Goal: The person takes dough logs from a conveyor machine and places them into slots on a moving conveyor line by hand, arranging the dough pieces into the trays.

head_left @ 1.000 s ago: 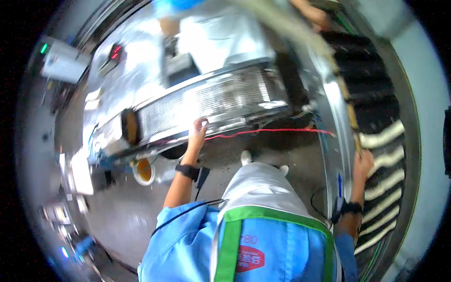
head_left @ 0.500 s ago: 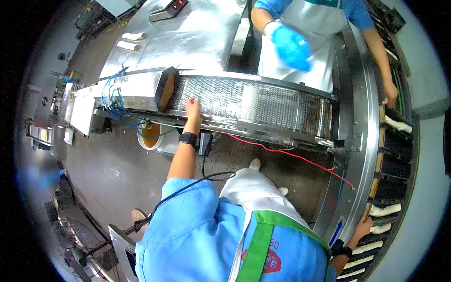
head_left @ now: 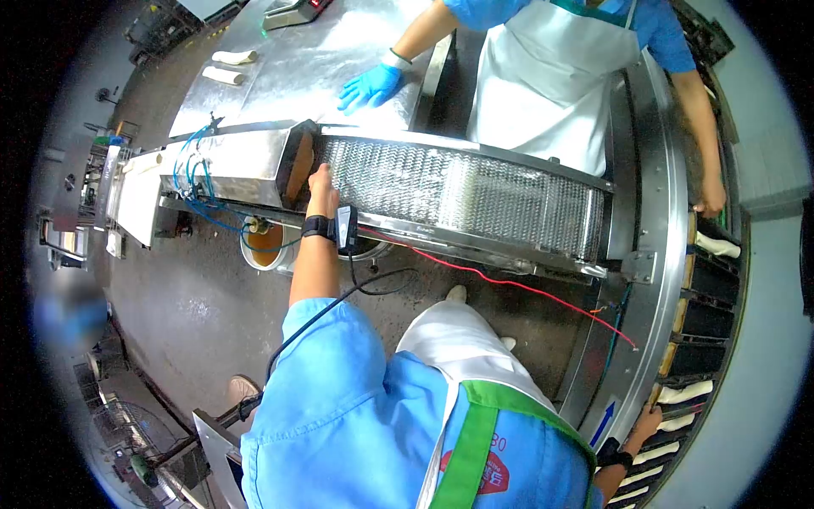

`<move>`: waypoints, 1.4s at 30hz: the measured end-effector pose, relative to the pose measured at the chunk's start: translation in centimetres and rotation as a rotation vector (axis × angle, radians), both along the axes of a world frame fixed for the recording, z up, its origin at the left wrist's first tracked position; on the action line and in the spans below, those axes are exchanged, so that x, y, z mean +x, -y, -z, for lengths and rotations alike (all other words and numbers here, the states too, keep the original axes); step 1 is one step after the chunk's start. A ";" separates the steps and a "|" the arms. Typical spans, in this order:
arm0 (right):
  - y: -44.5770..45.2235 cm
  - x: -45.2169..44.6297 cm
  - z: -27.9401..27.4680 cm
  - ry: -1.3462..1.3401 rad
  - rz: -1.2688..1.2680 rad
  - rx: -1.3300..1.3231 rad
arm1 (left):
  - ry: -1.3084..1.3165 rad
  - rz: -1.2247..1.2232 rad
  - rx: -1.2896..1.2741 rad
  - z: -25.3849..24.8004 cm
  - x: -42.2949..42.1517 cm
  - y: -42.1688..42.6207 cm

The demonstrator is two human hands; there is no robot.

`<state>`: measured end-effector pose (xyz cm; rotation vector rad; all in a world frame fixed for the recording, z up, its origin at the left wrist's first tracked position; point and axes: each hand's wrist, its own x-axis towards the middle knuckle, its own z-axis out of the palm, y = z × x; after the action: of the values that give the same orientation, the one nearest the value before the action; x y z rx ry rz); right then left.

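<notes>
My left hand [head_left: 320, 180] is at the near edge of the metal mesh conveyor belt [head_left: 449, 187], beside the open end of the steel housing [head_left: 237, 161]. Its fingers look curled together, and whatever they may hold is hidden. At lower right, my right hand [head_left: 648, 422] is at the inner edge of the rack-like line of dark slots [head_left: 705, 321]. Its fingers are closed near a pale, elongated piece [head_left: 687, 392]; I cannot make out what they grip. More pale pieces [head_left: 657, 452] lie in the slots beside and below this hand.
Across the belt stands a co-worker in a white apron [head_left: 538, 85]. Their blue-gloved hand [head_left: 370, 87] is spread on the steel table [head_left: 292, 93], which bears two pale pieces [head_left: 223, 75] and a scale [head_left: 292, 12]. A bucket [head_left: 264, 250] of brown liquid and a red cord [head_left: 500, 273] are below.
My left hand has moved left along the belt toward the housing. My right hand has shifted slightly left and down. The co-worker's gloved hand has swung left onto the table.
</notes>
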<state>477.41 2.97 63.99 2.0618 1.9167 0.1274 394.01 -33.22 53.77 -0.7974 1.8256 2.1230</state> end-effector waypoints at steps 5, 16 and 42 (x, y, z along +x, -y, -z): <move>-0.1 0.3 0.0 -0.054 -0.034 0.029 | 0.099 0.062 -0.194 0.6 -0.3 -0.1; 0.5 -0.8 -0.9 0.053 -0.043 0.024 | 0.159 0.095 -0.342 11.1 -10.8 0.6; 3.2 -5.4 -3.4 -0.222 -0.202 0.343 | -0.005 0.884 0.828 -30.1 24.6 -17.6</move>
<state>471.97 -0.27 67.42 2.1616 2.3809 0.3052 418.65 -15.58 83.86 0.1972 0.8314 1.9124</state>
